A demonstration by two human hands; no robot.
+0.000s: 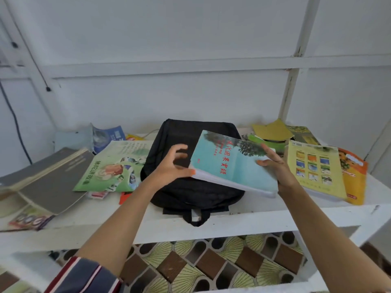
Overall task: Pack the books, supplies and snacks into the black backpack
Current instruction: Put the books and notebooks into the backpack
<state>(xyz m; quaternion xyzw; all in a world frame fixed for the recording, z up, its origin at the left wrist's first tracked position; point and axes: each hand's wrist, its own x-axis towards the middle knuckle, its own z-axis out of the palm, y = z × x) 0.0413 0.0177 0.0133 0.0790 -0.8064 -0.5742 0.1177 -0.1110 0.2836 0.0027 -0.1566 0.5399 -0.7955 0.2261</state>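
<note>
A black backpack [190, 193] lies flat in the middle of the white shelf [254, 218], its carry loop hanging over the front edge. Above it I hold a thick teal book [230, 163] with red Chinese lettering, tilted. My right hand [275, 166] grips its right edge. My left hand [172, 166] touches its near left corner with the thumb, the other fingers spread above the bag. I cannot see an open zip on the backpack.
Left of the bag lie a green picture book [114, 168], a grey hardcover [48, 178], a blue booklet [108, 136] and small packets [31, 218]. On the right sit a yellow book [315, 168], an orange one [353, 176] and a green-yellow pile [273, 134]. The white wall stands close behind.
</note>
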